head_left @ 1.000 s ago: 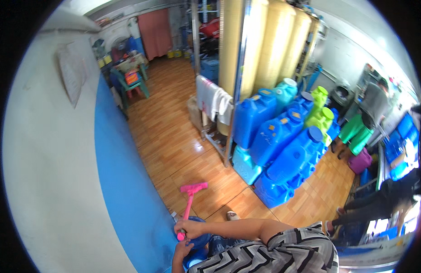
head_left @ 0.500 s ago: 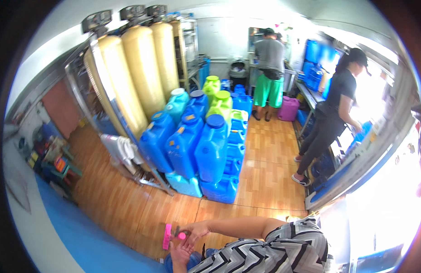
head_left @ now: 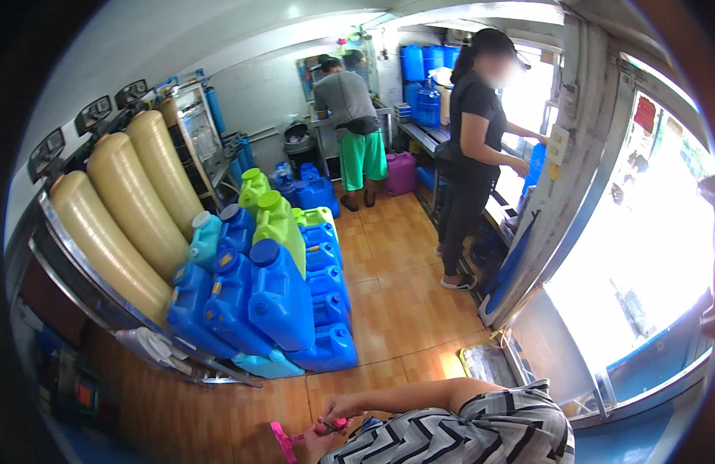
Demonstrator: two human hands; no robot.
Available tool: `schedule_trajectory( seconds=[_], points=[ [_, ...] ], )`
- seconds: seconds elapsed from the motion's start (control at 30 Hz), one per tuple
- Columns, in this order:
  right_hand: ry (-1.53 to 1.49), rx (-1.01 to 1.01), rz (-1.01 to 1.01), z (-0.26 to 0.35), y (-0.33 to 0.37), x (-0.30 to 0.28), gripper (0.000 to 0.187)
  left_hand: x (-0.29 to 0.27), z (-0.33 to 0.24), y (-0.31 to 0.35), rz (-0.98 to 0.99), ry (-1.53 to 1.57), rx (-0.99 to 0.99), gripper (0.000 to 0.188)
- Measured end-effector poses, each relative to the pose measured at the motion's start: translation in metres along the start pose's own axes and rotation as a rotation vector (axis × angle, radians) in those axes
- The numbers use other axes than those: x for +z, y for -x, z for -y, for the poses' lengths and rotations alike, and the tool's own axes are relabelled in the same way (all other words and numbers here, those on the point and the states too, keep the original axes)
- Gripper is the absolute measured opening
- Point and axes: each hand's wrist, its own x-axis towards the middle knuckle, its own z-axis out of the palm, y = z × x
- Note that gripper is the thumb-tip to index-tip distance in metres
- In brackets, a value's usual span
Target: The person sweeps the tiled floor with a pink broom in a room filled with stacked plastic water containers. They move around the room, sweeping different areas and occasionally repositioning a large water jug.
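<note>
Low in the head view, my two hands are close together in front of my zigzag-patterned top. In my left hand, the fingers are closed around a pink T-shaped tool, whose flat crosspiece sticks out to the left. My right hand is just above, its fingers closed on a small pink-ended piece with a dark part. Whether both pink parts belong to one tool I cannot tell.
Stacked blue jugs and green jugs stand ahead, beside tall tan tanks on a metal frame. A person in black works at the right-hand counter; another in green shorts bends at the back. A doorway is at right.
The view has swung right and up, so the jugs and tanks sit farther left. My left hand, palm showing before, has closed around the pink tool. The person in black stands more upright.
</note>
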Motion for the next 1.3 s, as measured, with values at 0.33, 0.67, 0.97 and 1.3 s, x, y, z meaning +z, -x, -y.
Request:
schedule_trajectory(
  seconds=[0.33,0.67,0.97,1.3],
  points=[
    [0.191,0.001,-0.119,-0.027,0.03,-0.069,0.03,0.088,0.053,-0.02,0.225,-0.705,0.084,0.023],
    [1.135,0.747,-0.017,-0.15,-0.009,-0.17,0.031,0.173,0.058,0.03,0.091,-0.582,-0.161,0.038],
    [1.185,0.739,-0.052,-0.176,-0.021,-0.171,0.017,0.09,0.013,0.14,-0.297,-1.453,0.277,0.048],
    [1.115,0.88,-0.407,-0.142,-0.033,-0.113,0.017,0.029,0.004,0.253,-0.392,-1.827,0.39,0.054]
  ],
)
